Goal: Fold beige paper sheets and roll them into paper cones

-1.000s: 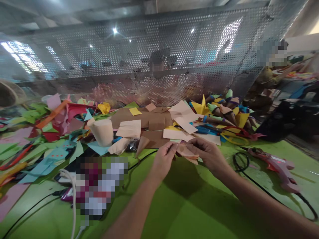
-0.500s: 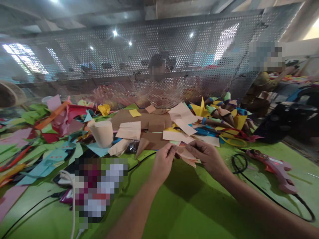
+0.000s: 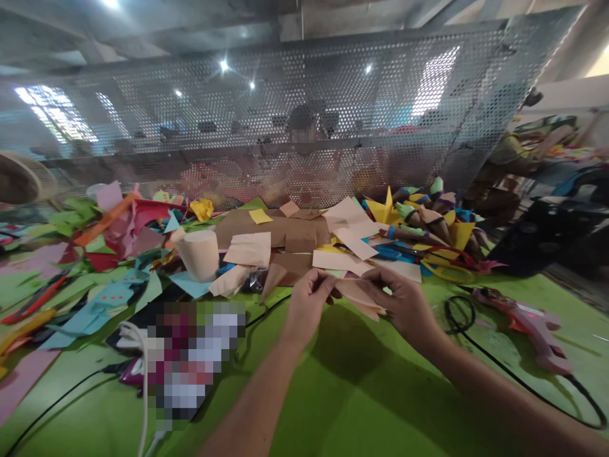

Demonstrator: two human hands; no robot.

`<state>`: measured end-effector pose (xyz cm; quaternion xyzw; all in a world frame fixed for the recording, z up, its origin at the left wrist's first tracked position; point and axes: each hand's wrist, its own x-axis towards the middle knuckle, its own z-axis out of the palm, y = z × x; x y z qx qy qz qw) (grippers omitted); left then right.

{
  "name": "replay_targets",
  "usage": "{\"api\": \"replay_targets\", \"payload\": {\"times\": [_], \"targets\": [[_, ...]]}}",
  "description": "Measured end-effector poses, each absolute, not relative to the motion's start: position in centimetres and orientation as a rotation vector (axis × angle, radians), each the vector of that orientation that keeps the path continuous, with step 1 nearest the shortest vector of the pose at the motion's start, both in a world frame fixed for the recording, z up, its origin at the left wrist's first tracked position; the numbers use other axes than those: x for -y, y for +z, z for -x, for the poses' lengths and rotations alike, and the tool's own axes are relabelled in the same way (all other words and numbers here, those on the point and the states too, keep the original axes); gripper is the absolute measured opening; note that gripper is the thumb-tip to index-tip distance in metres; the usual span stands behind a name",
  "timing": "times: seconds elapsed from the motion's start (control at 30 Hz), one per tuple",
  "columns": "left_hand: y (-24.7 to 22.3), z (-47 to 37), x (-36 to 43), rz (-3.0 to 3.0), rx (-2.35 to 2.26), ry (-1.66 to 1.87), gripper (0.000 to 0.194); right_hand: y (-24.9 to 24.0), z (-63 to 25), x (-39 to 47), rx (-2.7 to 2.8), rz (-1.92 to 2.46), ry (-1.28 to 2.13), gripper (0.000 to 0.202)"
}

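A small light-brown paper piece (image 3: 359, 295) with layered, pointed ends is held above the green table (image 3: 361, 406). My left hand (image 3: 311, 301) pinches its left end between thumb and fingers. At its right side, my right hand (image 3: 397, 295) is closed on the same piece, fingers bent over the top edge. Just behind the hands lie a pale paper strip (image 3: 335, 261) and brown paper (image 3: 291, 266). A pink glue gun (image 3: 533, 324) rests on the table to the right of my right hand.
A blurred-out power strip area (image 3: 200, 362) with cables is at left front. A cream cup (image 3: 200, 254) stands behind it. Colored paper scraps (image 3: 128, 228) lie at left, paper cones (image 3: 428, 219) at right. A perforated metal panel (image 3: 266, 127) rises behind; a person is at far right.
My left hand has shifted slightly left and its fingers have moved along the paper. The paper now tilts down to the right a bit more. The view has moved slightly.
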<state>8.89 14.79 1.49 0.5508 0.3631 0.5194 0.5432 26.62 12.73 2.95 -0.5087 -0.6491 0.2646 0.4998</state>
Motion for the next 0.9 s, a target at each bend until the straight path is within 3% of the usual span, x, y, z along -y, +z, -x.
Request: {"api": "replay_targets", "payload": {"times": [0.27,0.9], "targets": [[1.02,-9.67,-14.49,-1.075,-0.778,1.169,0.037,3.05,-26.50,-12.28,1.621,1.215,0.424,0.014],[1.51,-9.22,-14.55,-1.254,-0.827,1.199,0.033,2.56,-26.21,-12.51,1.608,1.221,0.604,0.020]]}}
